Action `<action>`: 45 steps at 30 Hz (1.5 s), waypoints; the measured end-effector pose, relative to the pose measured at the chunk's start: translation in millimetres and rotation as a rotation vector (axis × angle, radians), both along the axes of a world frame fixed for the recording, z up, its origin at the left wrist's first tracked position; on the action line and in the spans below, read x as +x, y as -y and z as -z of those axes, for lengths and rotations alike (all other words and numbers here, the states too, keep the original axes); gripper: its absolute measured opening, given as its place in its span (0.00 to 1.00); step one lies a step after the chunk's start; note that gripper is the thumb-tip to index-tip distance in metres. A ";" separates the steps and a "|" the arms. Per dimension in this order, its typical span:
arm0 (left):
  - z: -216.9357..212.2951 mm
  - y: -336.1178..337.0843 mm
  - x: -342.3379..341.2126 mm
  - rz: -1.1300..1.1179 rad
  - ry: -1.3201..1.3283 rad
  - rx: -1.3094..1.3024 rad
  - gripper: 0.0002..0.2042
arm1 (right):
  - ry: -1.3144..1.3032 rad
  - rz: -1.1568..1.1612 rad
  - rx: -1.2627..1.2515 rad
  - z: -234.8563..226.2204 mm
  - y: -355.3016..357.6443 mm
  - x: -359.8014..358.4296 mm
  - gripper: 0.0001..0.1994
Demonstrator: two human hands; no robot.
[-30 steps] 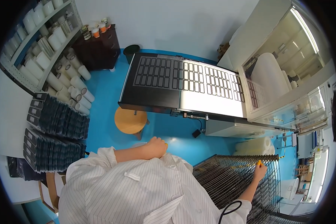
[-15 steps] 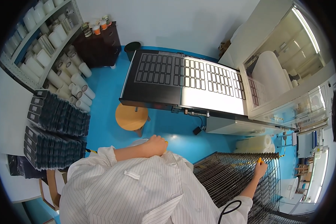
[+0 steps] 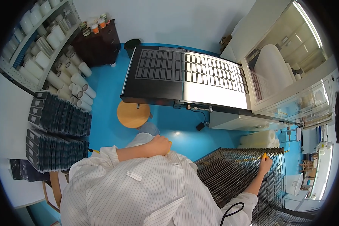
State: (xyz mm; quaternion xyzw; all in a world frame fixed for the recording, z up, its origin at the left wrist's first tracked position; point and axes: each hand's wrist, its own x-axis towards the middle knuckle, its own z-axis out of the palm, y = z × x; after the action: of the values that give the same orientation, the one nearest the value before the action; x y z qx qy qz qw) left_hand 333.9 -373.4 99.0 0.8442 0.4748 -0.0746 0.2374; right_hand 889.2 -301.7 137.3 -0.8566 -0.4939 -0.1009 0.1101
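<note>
My left hand [image 3: 160, 145] is closed in front of my striped shirt [image 3: 128, 192], with a bit of yellow at its finger end. Whether anything is inside that fist stays hidden. At the right, my right hand [image 3: 266, 165] is closed at the far edge of a dark wire rack [image 3: 233, 173] with many close-set shelves. One of its fingers has a yellow tip, probably a finger cover, resting against the rack's edge. A black cable [image 3: 233, 209] loops beside my right sleeve.
Ahead stands a long black table with a lit panel [image 3: 214, 96] and rows of dark-framed rectangles, running into a glazed cabinet [image 3: 290, 101]. A round wooden stool [image 3: 133, 114] stands before it. Stacked dark sheets [image 3: 58, 150] and shelved rolls [image 3: 49, 41] line the left.
The view has shifted slightly, and more of my blue-clad leg shows beside the stool. My right hand stays at the rack's edge; my left hand stays closed near my shirt.
</note>
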 end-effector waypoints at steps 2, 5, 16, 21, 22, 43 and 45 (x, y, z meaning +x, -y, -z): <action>3.3 1.3 -0.1 -0.008 0.013 0.028 0.11 | 0.007 0.005 0.007 3.2 1.5 6.6 0.18; 3.9 4.5 -0.7 -0.019 0.027 0.054 0.11 | -0.021 0.005 0.011 2.1 0.5 4.0 0.18; 8.7 5.5 5.8 -0.023 -0.011 -0.049 0.13 | 0.012 0.019 -0.042 0.8 -1.6 0.1 0.14; 11.9 4.7 8.7 0.010 -0.074 -0.064 0.13 | 0.004 -0.005 -0.004 5.8 -2.0 12.9 0.17; 15.3 5.1 7.7 0.007 -0.075 -0.066 0.13 | 0.003 -0.009 -0.006 5.3 -3.2 11.2 0.17; 16.0 6.4 -3.6 -0.004 0.085 0.086 0.11 | 0.006 -0.001 0.024 2.9 -0.4 7.8 0.19; 14.5 5.3 -4.0 0.004 0.077 0.032 0.12 | -0.025 0.018 0.016 1.2 -0.6 4.6 0.19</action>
State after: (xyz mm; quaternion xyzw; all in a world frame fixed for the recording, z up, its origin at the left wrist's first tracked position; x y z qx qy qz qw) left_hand 330.0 -378.7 84.5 0.8512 0.4646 -0.0350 0.2418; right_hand 893.8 -301.1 136.2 -0.8612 -0.4841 -0.0952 0.1222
